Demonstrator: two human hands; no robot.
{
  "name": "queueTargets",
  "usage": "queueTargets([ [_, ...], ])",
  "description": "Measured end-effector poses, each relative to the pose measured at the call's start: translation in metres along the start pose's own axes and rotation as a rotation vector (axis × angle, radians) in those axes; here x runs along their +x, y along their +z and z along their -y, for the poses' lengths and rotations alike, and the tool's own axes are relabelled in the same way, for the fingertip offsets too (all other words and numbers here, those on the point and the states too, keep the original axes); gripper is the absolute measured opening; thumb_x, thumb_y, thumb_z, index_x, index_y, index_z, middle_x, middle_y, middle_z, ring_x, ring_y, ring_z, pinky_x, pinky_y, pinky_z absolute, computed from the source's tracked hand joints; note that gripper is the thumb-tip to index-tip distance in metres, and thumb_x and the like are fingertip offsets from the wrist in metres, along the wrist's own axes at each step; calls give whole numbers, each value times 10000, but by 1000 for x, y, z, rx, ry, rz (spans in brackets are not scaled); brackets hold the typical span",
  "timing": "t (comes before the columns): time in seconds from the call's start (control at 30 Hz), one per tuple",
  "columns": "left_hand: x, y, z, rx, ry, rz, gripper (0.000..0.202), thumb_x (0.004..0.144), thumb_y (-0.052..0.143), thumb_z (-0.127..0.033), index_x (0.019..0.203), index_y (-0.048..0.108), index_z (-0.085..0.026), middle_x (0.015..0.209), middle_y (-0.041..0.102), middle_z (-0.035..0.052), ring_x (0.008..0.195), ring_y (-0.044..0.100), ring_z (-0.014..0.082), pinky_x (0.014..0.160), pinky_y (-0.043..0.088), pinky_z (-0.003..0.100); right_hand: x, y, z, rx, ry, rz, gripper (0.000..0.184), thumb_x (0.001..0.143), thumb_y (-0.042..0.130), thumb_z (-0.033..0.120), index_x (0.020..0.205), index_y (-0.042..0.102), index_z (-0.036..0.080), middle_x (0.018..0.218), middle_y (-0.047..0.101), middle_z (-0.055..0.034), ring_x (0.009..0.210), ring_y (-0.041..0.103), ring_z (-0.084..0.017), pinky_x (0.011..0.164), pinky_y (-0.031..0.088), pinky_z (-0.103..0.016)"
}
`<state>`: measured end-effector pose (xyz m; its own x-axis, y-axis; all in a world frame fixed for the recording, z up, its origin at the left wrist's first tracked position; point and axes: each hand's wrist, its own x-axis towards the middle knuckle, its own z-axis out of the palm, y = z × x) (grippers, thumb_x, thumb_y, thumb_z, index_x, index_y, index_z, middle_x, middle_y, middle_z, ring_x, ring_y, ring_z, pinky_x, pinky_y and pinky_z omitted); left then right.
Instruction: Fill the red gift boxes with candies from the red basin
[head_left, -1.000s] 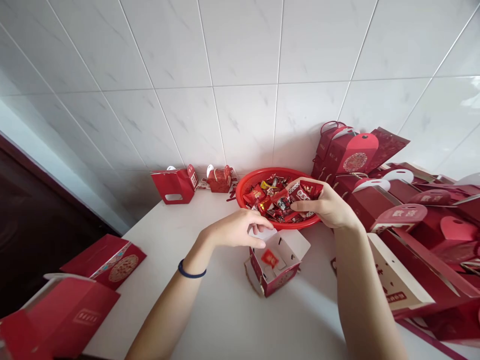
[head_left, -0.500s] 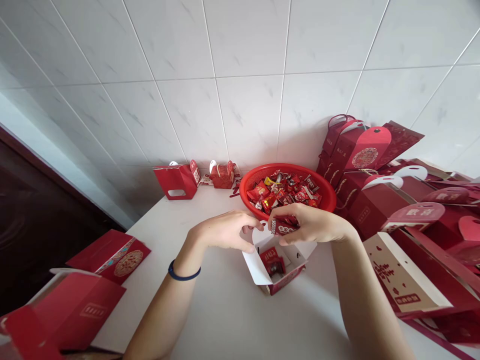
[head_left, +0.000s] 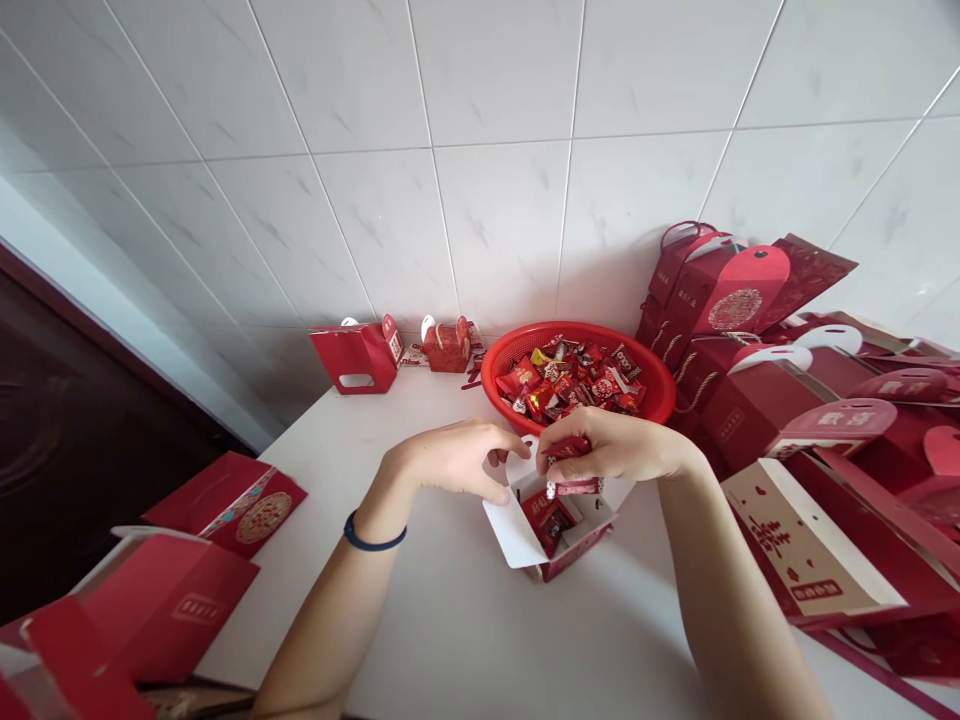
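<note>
A small gift box (head_left: 576,555) stands with its white flaps folded out on the white table (head_left: 450,620). Inside lies a red candy packet (head_left: 546,515). Over the box's right side, my right hand (head_left: 615,445) pinches a red wrapped candy (head_left: 577,484) between thumb and fingers. On the opposite side is my left hand (head_left: 457,455), its fingers curved and apart. The left thumb meets the edge of the left white flap (head_left: 514,535), and the index finger is close to the rounded back flap.
Behind the box, a red plastic basket (head_left: 667,395) holds many wrapped candies. Red gift boxes (head_left: 757,410) are piled on the right. More red boxes (head_left: 172,600) stand at the left edge. Two small boxes (head_left: 356,355) sit near the tiled wall.
My right hand has tilted the candy, bringing it slightly lower over the box. The left hand stays nearly in place. The whole view has shifted slightly.
</note>
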<state>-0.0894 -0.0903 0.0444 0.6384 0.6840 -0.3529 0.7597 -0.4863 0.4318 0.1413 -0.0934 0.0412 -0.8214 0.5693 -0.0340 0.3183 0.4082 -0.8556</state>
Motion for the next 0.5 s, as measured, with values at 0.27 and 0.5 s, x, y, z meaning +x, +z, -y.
queueTargets([
  [0.27, 0, 0, 0, 17, -31, 19, 467, 720, 730, -365, 1168, 693, -236, 1025, 706, 23, 932, 642, 231, 710, 437, 257, 4, 4, -1, -72, -33, -85, 325, 965, 604, 424, 1031, 772, 154, 862, 727, -18, 773, 637, -143, 690, 457, -214],
  [0.5, 1, 2, 5, -33, -22, 41, 675, 738, 726, -357, 1391, 587, -256, 1246, 687, 46, 1087, 637, 255, 776, 471, 255, 2, 7, 9, -1, -65, -395, 422, 985, 559, 499, 798, 729, 162, 737, 682, -15, 677, 591, -136, 667, 460, -234],
])
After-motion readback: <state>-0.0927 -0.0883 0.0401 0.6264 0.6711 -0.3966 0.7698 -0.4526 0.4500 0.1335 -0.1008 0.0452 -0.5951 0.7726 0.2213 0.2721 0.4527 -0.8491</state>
